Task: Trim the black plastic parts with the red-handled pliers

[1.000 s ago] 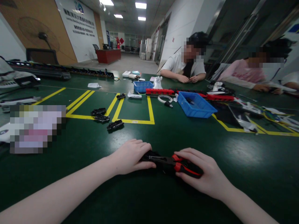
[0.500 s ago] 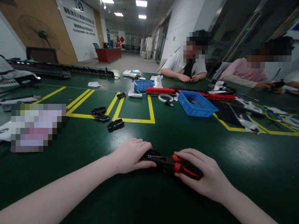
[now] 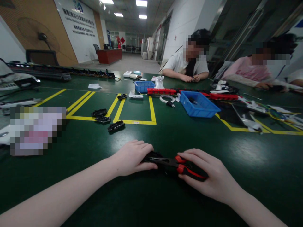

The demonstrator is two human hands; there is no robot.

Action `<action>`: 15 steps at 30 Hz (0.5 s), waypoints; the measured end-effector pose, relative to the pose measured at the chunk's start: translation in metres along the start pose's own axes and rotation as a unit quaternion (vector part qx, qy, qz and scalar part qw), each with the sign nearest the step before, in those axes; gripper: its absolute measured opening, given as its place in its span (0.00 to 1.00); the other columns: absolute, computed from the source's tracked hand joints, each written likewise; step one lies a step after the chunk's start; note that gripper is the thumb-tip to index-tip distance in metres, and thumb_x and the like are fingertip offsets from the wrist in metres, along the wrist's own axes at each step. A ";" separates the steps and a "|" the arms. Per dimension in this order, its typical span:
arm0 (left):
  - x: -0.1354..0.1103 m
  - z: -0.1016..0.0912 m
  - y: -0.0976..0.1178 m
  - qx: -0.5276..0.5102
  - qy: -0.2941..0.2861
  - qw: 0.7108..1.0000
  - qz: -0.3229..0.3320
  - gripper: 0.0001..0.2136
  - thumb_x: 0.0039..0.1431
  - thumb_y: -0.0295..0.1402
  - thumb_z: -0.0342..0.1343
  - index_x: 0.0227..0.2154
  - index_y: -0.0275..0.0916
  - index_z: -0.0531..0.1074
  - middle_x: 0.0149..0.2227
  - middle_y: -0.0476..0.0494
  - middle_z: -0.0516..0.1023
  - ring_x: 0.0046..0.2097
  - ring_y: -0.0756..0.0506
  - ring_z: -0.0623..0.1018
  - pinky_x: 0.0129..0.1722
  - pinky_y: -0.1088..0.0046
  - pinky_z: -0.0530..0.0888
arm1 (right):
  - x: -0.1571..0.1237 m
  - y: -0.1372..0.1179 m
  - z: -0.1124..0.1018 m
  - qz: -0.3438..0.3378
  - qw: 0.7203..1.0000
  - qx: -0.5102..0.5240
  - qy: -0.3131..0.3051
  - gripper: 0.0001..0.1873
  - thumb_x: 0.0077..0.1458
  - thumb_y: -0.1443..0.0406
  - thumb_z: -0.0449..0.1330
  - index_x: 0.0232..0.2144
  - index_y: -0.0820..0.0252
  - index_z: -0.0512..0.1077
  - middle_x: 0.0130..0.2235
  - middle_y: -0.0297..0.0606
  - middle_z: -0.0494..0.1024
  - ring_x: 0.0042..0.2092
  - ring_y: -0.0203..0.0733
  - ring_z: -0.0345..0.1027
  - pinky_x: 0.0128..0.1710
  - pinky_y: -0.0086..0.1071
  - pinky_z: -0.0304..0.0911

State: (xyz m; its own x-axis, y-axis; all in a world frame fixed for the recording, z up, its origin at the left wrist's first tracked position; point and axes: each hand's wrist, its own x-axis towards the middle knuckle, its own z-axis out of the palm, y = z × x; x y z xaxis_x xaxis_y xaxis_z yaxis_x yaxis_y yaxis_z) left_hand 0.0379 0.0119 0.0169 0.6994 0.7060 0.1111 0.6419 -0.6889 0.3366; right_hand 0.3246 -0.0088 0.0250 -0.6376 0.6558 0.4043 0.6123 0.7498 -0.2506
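Observation:
On the dark green table, my right hand is wrapped round the red and black handles of a pair of pliers. The pliers' metal jaws point left and reach under my left hand. That hand is curled over a small black plastic part, pressing it onto the table; most of the part is hidden by my fingers. Three similar black parts lie farther back on the yellow floor-style tape lines.
A large blue bin and a smaller blue bin stand mid-table, with red rails between them. Two other people sit at the far side. A blurred patch covers something at the left. Black strips and clutter line the far left and right.

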 end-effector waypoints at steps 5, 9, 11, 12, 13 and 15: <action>0.000 0.001 -0.001 -0.003 0.009 1.000 0.004 0.19 0.65 0.51 0.49 0.39 0.39 0.67 0.34 0.45 0.74 0.36 0.43 0.75 0.35 0.68 0.68 | -0.001 0.003 0.001 0.008 1.000 0.007 -0.004 0.22 0.54 0.61 0.63 0.52 0.54 0.70 0.46 0.40 0.78 0.44 0.42 0.75 0.41 0.35 0.74; 0.000 0.000 -0.001 -0.005 0.012 1.000 0.006 0.19 0.64 0.51 0.50 0.39 0.38 0.67 0.34 0.45 0.74 0.36 0.43 0.74 0.34 0.69 0.68 | 0.000 0.003 0.001 0.021 1.000 0.016 -0.004 0.22 0.53 0.61 0.63 0.51 0.53 0.70 0.46 0.39 0.78 0.44 0.42 0.75 0.42 0.34 0.74; 0.000 -0.001 -0.001 -0.007 0.011 1.000 0.006 0.18 0.64 0.51 0.50 0.39 0.39 0.67 0.35 0.46 0.74 0.36 0.43 0.74 0.35 0.68 0.67 | 0.001 0.002 0.000 0.028 0.999 0.023 -0.003 0.21 0.54 0.62 0.63 0.51 0.52 0.70 0.46 0.39 0.78 0.44 0.42 0.75 0.42 0.34 0.74; 0.000 -0.001 0.000 -0.008 0.010 1.000 0.005 0.18 0.64 0.51 0.50 0.39 0.39 0.67 0.35 0.46 0.74 0.36 0.43 0.75 0.34 0.69 0.67 | 0.001 0.001 0.000 0.031 0.999 0.027 -0.003 0.21 0.54 0.62 0.63 0.51 0.52 0.70 0.45 0.39 0.78 0.43 0.41 0.75 0.41 0.33 0.73; 0.000 -0.001 0.000 -0.007 0.010 1.000 0.005 0.18 0.64 0.51 0.50 0.39 0.39 0.67 0.35 0.46 0.74 0.36 0.43 0.75 0.34 0.69 0.67 | 0.001 0.000 0.000 0.034 0.999 0.030 -0.004 0.21 0.54 0.62 0.63 0.51 0.52 0.71 0.45 0.38 0.78 0.43 0.41 0.75 0.41 0.33 0.73; 0.000 0.000 -0.001 -0.005 0.011 1.000 0.004 0.18 0.64 0.51 0.50 0.39 0.39 0.68 0.34 0.45 0.74 0.36 0.43 0.75 0.34 0.69 0.67 | 0.001 -0.002 0.000 0.036 0.999 0.035 -0.006 0.20 0.54 0.61 0.63 0.50 0.52 0.71 0.44 0.38 0.78 0.42 0.40 0.75 0.40 0.32 0.73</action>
State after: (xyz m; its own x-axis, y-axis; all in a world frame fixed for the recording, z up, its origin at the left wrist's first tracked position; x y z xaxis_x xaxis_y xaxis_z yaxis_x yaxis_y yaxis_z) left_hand 0.0373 0.0123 0.0171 0.6972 0.7041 0.1348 0.6329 -0.6928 0.3456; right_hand 0.3225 -0.0101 0.0256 -0.5991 0.7087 0.3725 0.6230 0.7049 -0.3391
